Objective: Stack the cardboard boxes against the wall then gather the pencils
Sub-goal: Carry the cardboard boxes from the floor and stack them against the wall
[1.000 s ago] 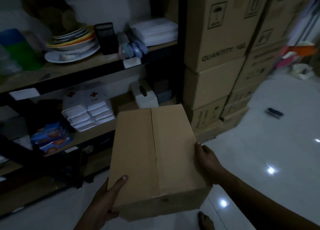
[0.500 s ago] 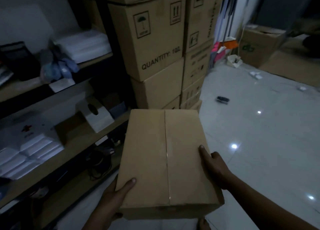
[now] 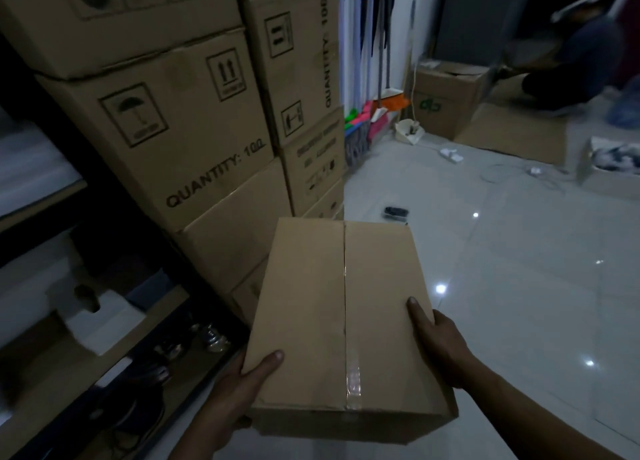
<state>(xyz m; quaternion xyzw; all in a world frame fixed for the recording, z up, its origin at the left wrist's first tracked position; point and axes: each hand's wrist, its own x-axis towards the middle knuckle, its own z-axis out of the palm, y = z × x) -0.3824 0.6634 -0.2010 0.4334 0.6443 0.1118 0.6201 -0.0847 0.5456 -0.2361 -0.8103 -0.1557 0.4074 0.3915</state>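
I carry a taped brown cardboard box (image 3: 332,321) in front of me, above the floor. My left hand (image 3: 239,387) grips its near left corner, thumb on top and fingers underneath. My right hand (image 3: 438,342) grips its right edge, thumb on the lid. A tall stack of printed cardboard boxes (image 3: 194,137) stands just ahead on the left, with a second stack (image 3: 304,89) beside it. No pencils are visible.
A dark shelving unit (image 3: 114,217) with white packages runs along the left. Brooms (image 3: 377,110) lean in the far corner beside an open carton (image 3: 446,103). A small black object (image 3: 396,213), cables and a white box (image 3: 609,169) lie on the tiled floor. A crouching person (image 3: 581,54) is at the far right.
My view has swung right along the shelves, so the box stacks now fill the left and the far corner shows. Both hands keep the same hold on the box.
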